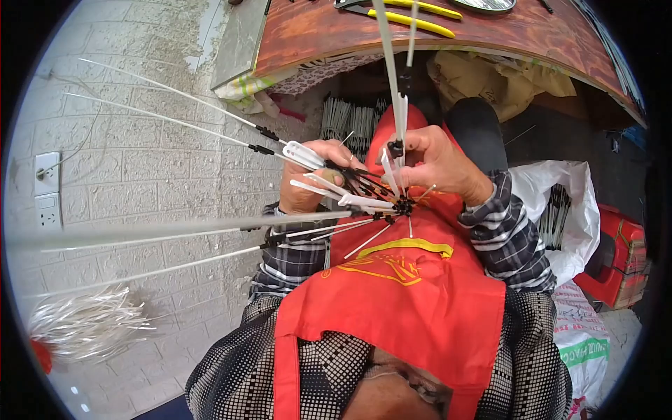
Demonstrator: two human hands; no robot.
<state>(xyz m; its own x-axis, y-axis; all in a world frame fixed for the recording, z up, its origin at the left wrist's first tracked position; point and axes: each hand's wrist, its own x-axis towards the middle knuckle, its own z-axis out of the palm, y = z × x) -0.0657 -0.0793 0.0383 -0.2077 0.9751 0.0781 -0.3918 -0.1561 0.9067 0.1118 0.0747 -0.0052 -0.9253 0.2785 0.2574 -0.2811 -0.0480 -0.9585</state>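
A frame of thin white ribs with black joints, like an umbrella's, lies over my lap; its black hub [402,206] is above the red apron [420,301]. My left hand [299,187] is closed round several of its ribs, beside a slotted white plastic piece [303,154]. Long ribs [171,101] stretch from there to the left. With my right hand [448,164] I pinch a rib [401,119] near its black joint, just above the hub. Its upper end points toward the table. Fingertips partly hide what lies between them. Short white pieces [364,203] fan out between the hands.
Ahead stands a wooden table [315,35] with yellow-handled pliers [413,21]. Bundles of ribs [343,119] stand beneath it. At right are a white sack [577,178] holding more ribs and a red plastic stool [616,262]. A brick wall [161,168] with sockets and white strands [91,325] are at left.
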